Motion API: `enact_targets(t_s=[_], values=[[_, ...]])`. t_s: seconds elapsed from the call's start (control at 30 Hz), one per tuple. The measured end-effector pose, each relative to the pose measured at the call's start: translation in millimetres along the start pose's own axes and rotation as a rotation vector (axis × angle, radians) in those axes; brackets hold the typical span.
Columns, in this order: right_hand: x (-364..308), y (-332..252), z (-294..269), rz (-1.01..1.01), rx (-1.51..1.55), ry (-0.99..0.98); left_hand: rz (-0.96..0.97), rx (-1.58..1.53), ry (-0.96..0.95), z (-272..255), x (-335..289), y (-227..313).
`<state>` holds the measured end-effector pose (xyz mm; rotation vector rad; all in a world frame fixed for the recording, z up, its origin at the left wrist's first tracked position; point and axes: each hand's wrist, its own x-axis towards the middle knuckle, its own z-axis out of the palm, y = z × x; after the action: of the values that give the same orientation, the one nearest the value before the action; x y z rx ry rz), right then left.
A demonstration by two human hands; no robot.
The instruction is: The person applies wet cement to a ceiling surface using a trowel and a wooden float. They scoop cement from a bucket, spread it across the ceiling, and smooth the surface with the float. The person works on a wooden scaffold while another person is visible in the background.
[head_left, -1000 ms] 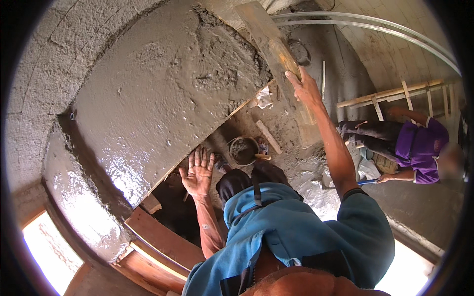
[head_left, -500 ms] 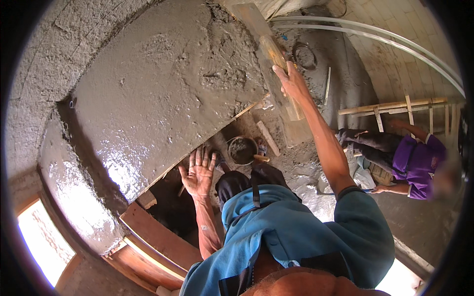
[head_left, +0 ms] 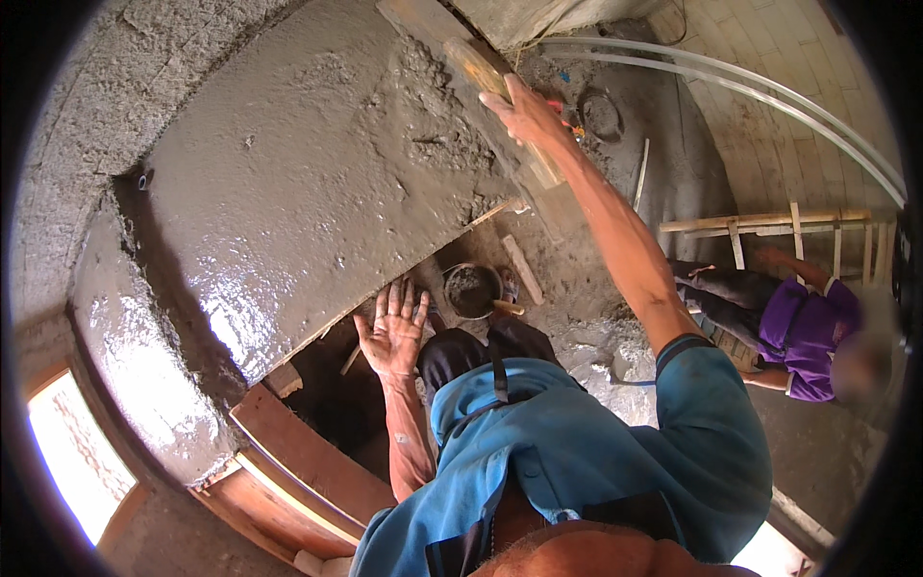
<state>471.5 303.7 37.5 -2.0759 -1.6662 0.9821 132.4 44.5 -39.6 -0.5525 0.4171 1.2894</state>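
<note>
My right hand (head_left: pixel 529 113) is wrapped round the wooden handle (head_left: pixel 473 65) of a long plastering float. The float's flat board (head_left: pixel 413 17) lies along the right edge of a broad surface of wet grey plaster (head_left: pixel 288 173). Coarse lumps and ridges of plaster show beside the float, while the area farther left looks smoother and shines. My left hand (head_left: pixel 392 332) is held up with its palm showing and fingers spread, holding nothing, close to the plaster's lower edge. A round bucket of mortar (head_left: pixel 471 288) stands by my legs, with a wooden tool handle (head_left: pixel 508 308) at its rim.
A co-worker in a purple shirt (head_left: pixel 808 332) is at the right, below a wooden frame (head_left: pixel 769 223). Pale curved strips (head_left: pixel 721 79) cross the upper right. A loose wood piece (head_left: pixel 522 269) lies near the bucket. A reddish board (head_left: pixel 308 452) stands at lower left.
My right hand has moved left and slightly up, carrying the float along with it. My left hand has barely moved. The co-worker at the right has shifted a little, with an arm lowered.
</note>
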Motion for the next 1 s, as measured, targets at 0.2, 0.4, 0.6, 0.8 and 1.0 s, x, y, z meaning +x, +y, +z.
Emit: enact_targets(t_s=[0.2, 0.4, 0.6, 0.8, 1.0], values=[[-58, 22, 4, -0.012, -0.023, -0.01, 0.01, 0.014, -0.037, -5, 0, 1], [-106, 31, 14, -0.026, 0.068, -0.094, 0.019, 0.025, -0.035, 0, 0, -3], [-137, 37, 23, -0.074, 0.017, -0.073, 0.018, 0.028, -0.023, 3, 1, -3], [-126, 25, 12, -0.044, -0.051, -0.022, 0.017, 0.015, -0.012, -1, -1, -1], [-89, -10, 17, 0.001, 0.045, -0.086, 0.002, -0.015, -0.048, -8, 1, -1]])
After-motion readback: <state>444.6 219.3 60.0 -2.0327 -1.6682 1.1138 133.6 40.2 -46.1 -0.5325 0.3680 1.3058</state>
